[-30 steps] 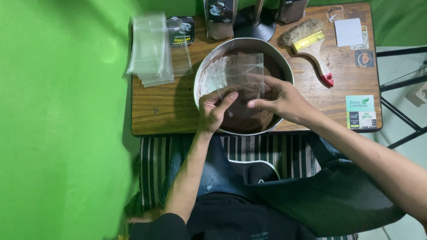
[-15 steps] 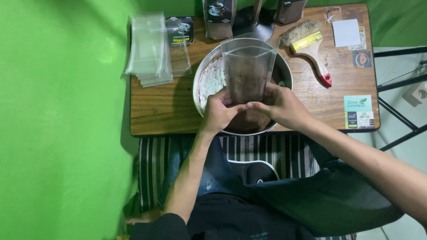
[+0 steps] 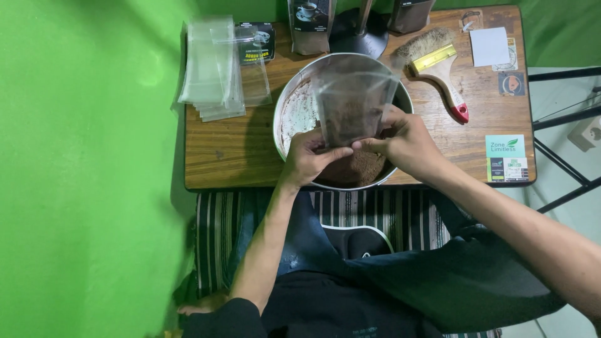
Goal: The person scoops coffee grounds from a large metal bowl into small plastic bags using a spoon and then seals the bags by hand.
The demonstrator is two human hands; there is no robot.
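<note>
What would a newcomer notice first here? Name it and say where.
A clear plastic bag held upright by the left hand and right hand over a metal bowl of brown powder, mid-table. Left of it lies a stack of empty bags; to the right, a red-tipped brush.

clear pouch (image 3: 354, 103) above bowl, stacked clear bags (image 3: 210, 69) left

Two hands are at work, the left hand (image 3: 308, 156) and the right hand (image 3: 405, 143), sharing one clear plastic pouch (image 3: 352, 106). One round metal bowl (image 3: 299, 109) sits on one wooden table (image 3: 231, 153). One stack of empty clear pouches (image 3: 211, 69), too many to count. One paintbrush (image 3: 438, 66). Two brown packets (image 3: 309, 25) at the far edge. One white paper square (image 3: 489, 46).
</note>
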